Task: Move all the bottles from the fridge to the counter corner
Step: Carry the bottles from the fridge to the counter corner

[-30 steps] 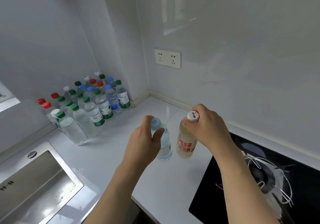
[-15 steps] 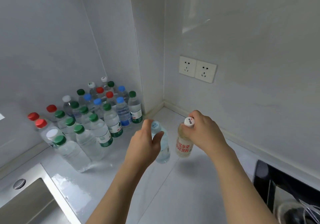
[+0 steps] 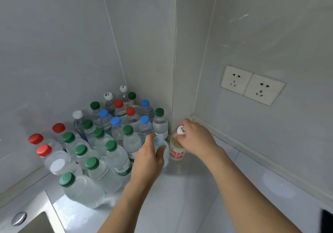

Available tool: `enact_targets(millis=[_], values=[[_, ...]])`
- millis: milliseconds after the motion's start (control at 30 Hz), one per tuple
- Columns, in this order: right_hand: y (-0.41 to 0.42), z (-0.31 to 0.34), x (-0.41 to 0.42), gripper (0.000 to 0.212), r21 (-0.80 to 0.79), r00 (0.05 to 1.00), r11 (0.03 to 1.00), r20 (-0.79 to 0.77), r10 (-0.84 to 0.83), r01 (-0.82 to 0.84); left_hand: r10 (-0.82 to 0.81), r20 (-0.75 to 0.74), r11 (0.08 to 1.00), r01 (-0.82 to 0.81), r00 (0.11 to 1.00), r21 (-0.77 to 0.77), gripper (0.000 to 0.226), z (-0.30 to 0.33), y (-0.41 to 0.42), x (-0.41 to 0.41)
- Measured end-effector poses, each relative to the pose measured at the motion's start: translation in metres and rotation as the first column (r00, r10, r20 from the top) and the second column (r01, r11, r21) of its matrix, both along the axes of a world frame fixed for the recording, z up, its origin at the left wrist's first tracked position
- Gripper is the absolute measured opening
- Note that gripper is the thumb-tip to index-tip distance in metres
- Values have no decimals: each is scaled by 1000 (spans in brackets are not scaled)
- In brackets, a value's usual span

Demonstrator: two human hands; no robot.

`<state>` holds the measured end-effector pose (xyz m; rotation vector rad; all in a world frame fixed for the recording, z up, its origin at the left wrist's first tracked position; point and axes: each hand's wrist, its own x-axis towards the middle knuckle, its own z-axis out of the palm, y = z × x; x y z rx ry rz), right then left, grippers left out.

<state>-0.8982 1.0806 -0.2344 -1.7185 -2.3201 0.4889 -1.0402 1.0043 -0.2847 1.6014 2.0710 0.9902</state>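
My left hand grips a clear water bottle with a pale blue cap, held upright at the right edge of the bottle cluster. My right hand holds a yellowish drink bottle with a white cap and red lettering by its neck, right beside the wall's projecting corner. Whether either bottle rests on the white counter I cannot tell. Several water bottles with green, blue, red and white caps stand packed in the counter corner to the left.
A steel sink with a round button lies at the bottom left. Two wall sockets sit on the right wall. A black hob corner shows at the bottom right. The wall juts out just behind the held bottles.
Both hands carried their bottles forward and left, up against the cluster and the wall corner. The view has closed in on the corner, and the hob has slid nearly out of view.
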Motion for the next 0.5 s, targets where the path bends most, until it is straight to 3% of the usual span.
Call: enact_targets(millis=[500], values=[[59,-23,-28,29,-127,999,991,-18,35,-37,-82,-42,996,83,996,26,37,-35,47,-11]])
